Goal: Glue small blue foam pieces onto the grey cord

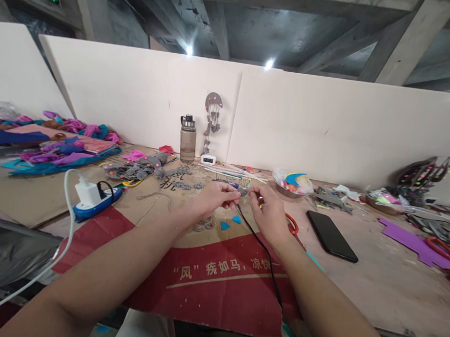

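Over the cardboard sheet, my left hand (219, 197) is closed in a pinch at a small grey piece (242, 192), which looks like felt. Just to the right, my right hand (267, 210) has its thumb and fingers pinched close to that piece. What the right fingertips hold is too small to make out. Behind my left fingers lies a dark blue, pen-like tool (228, 185). A black cable (260, 241) runs from between the hands toward the table's front edge. Two blue shapes (225, 225) lie below the hands, beside looped grey cord (204, 224).
A black phone (332, 235) and red-handled scissors (292, 224) lie right of my hands. Grey felt pieces (138, 168) and a blue power strip (96, 204) are on the left. A water bottle (188, 141) and small white clock (208, 159) stand at the back.
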{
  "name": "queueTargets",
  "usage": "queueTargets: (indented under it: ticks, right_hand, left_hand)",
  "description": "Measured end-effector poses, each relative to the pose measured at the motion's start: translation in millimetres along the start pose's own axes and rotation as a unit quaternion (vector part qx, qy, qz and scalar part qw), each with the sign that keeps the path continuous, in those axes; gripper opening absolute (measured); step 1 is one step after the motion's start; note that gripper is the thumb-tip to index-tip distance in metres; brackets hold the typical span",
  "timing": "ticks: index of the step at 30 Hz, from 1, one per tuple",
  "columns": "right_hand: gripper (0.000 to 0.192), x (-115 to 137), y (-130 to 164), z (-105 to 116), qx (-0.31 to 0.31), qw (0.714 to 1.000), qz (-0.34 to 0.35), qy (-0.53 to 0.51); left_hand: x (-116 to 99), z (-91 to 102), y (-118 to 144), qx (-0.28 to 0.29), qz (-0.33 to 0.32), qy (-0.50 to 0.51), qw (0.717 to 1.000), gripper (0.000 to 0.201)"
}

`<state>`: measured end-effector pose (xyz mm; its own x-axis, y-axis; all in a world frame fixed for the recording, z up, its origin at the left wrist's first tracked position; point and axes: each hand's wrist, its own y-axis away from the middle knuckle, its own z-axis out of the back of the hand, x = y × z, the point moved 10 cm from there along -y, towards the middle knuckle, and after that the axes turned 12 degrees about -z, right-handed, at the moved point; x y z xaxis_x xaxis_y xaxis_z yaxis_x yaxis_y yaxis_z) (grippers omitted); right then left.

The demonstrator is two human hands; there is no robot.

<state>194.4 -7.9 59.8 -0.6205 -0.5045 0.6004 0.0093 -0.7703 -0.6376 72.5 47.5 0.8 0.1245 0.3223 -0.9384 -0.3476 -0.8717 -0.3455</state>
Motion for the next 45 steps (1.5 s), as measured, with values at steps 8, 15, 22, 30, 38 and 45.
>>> queueTargets:
  ticks: [8,15,22,30,38,45]
  right_hand:
    - [0.009,19,7,-5,-0.026,0.984,0.116,0.131]
    - [0.011,19,9,-16,-0.018,0.966,0.142,0.215]
    - [0.008,7,6,-17,-0.025,0.980,0.082,0.181]
    - [0.005,-11,-5,3,-0.029,0.997,-0.043,0.048]
    - [0.007,8,2,-10,-0.013,0.993,0.063,0.101]
    - [0.008,-1,3,-18,0.005,0.994,0.035,0.103]
  left_hand:
    - [-7,-5.6,2,0.019,-0.012,-0.065,0.998,0.022]
    - [-16,-4.1,2,0.038,-0.055,-0.197,0.978,0.016]
    - [-31,-7.5,6,0.047,-0.084,-0.283,0.954,0.014]
    - [-13,1.3,1,0.032,-0.043,-0.194,0.980,0.020]
    - [-5,-3.0,0,0.037,-0.029,-0.099,0.994,0.022]
    - [-19,-4.1,2,0.042,-0.080,-0.222,0.971,0.018]
